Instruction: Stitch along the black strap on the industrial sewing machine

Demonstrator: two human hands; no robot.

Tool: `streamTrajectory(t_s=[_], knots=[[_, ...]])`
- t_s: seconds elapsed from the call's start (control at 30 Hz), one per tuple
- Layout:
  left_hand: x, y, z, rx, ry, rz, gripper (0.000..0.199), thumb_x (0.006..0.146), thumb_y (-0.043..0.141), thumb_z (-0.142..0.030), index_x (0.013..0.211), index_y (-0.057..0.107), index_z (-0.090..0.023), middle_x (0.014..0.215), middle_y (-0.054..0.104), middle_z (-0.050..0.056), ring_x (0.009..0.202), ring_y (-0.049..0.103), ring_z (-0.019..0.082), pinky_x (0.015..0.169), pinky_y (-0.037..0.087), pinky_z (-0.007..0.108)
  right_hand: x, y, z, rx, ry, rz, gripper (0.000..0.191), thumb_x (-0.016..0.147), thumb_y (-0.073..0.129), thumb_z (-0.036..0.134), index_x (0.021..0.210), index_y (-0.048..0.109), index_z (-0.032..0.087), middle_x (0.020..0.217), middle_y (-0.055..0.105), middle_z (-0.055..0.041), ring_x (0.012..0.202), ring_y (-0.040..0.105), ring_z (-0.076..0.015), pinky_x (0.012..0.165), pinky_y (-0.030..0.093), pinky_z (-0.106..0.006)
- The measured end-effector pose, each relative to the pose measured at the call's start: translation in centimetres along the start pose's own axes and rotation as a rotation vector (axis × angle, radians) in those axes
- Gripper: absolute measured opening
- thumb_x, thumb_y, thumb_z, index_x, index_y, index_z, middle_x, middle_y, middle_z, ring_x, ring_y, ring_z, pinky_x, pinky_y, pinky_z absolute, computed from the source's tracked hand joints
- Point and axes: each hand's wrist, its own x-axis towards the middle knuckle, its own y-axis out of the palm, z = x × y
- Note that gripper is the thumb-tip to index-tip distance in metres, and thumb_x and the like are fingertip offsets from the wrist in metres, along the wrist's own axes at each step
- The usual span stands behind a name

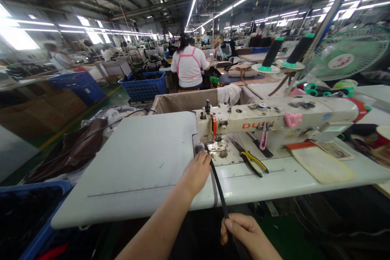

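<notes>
A narrow black strap runs from the needle area of the sewing machine down over the table's front edge. My left hand lies at the machine's needle plate, fingers closed on the strap's upper end, which they partly hide. Below the table edge, my right hand pinches the strap between thumb and fingers; its lower part drops out of view. Yellow-and-black pliers rest on the machine bed to the right of the strap.
The white sewing table has a ruler line along its front. Pink-handled thread snips stand against the machine. Black thread cones and a green fan are at right. A blue crate sits lower left. A person sits ahead.
</notes>
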Motion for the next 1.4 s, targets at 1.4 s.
streamTrajectory(t_s=[1.4], knots=[[-0.6, 0.8, -0.1, 0.117, 0.143, -0.064, 0.02, 0.1, 0.057, -0.008, 0.106, 0.074, -0.015, 0.128, 0.073, 0.012, 0.124, 0.067, 0.027, 0.111, 0.054, 0.042, 6.8, -0.1, 1.7, 0.301, 0.065, -0.114, 0.046, 0.074, 0.074, 0.051, 0.103, 0.069, 0.015, 0.048, 0.046, 0.0102, 0.043, 0.055, -0.0116, 0.043, 0.028, -0.021]])
